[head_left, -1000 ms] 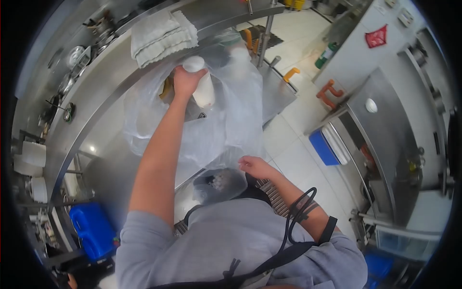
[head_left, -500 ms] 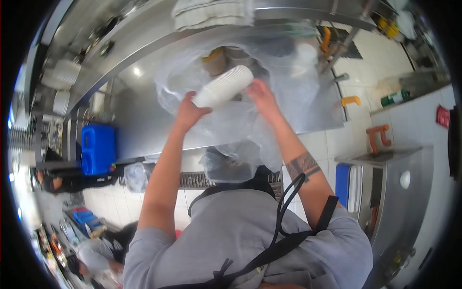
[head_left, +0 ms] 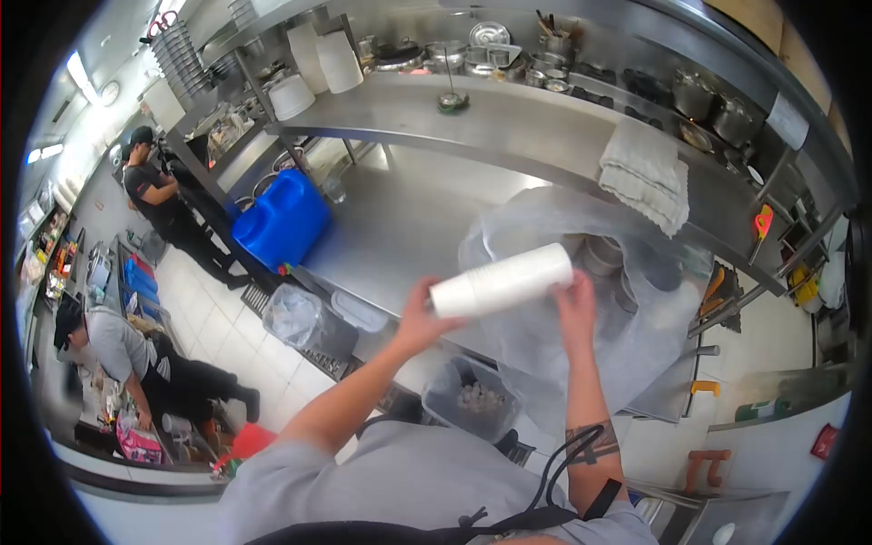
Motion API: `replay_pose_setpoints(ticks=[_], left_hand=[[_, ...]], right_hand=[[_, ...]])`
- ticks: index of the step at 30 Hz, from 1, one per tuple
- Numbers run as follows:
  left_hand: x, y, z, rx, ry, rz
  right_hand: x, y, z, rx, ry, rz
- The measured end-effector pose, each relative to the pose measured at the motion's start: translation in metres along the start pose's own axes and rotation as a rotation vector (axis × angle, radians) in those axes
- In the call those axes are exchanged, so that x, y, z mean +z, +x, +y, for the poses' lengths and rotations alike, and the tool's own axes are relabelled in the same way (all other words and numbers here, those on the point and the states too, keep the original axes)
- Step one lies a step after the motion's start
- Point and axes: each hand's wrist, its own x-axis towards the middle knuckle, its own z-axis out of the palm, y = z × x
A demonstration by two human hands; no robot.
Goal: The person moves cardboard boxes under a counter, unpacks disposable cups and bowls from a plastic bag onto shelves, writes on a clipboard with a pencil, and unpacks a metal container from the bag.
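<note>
A long stack of nested white cups (head_left: pixel 501 280) lies nearly level between my hands, its right end slightly higher. My left hand (head_left: pixel 423 320) is closed around the stack's left end. At the other end, my right hand (head_left: pixel 576 313) grips the stack from below, its fingers partly hidden by the cups. Just beyond and to the right, a large clear plastic bag (head_left: pixel 518 222) sits open on the steel counter (head_left: pixel 400 218). Several round containers (head_left: pixel 601 256) show inside the bag's mouth.
A blue jerrycan (head_left: pixel 283 221) stands at the counter's left end. Below are a lined bin (head_left: pixel 304 318) and a grey tub (head_left: pixel 468 400). A folded towel (head_left: pixel 643 173) hangs over the shelf (head_left: pixel 509 118). Two people (head_left: pixel 154 195) are at the left.
The view has swung left, bringing the stove and two people into fuller sight. Both hands carry the stack away from over the bag's opening to its left. My right hand has closed onto its end.
</note>
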Motion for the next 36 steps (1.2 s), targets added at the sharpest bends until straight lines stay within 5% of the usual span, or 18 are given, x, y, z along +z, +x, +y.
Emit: replay_pose_setpoints(ticks=[2, 6, 9, 13, 16, 18, 22, 26, 28, 31, 36], left_hand=[[-0.053, 0.008, 0.0, 0.139, -0.288, 0.127], [-0.151, 0.051, 0.065, 0.379, -0.395, 0.253], [-0.212, 0.103, 0.086, 0.641, -0.608, 0.319], [-0.284, 0.155, 0.097, 0.657, -0.806, 0.485], [-0.33, 0.19, 0.113, 0.813, -0.76, 0.629], [-0.355, 0.218, 0.124, 0.991, -0.507, 0.74], [-0.399, 0.278, 0.163, 1.001, -0.201, 0.8], [-0.422, 0.353, 0.186, 0.952, -0.047, 0.875], [-0.428, 0.389, 0.189, 0.823, 0.352, 1.017], [-0.44, 0.399, 0.214, 0.842, 0.167, 0.629], [-0.451, 0.483, 0.209, 0.8, 0.443, 0.715]], right_hand=[[0.039, -0.016, -0.007, 0.155, 0.149, -0.054], [0.149, -0.024, -0.06, 0.277, 0.299, -0.15], [0.246, 0.004, -0.109, 0.109, 0.356, -0.206], [0.359, 0.074, -0.167, -0.143, 0.338, -0.286], [0.427, 0.139, -0.197, -0.018, 0.367, -0.588], [0.467, 0.154, -0.221, 0.1, 0.373, -0.569], [0.532, 0.166, -0.223, 0.264, 0.408, -0.439], [0.535, 0.119, -0.181, 0.197, 0.241, -0.474], [0.51, 0.085, -0.155, 0.142, 0.006, -0.587], [0.447, 0.04, -0.104, 0.035, -0.379, -0.795], [0.316, -0.051, -0.033, 0.3, -0.459, -0.714]])
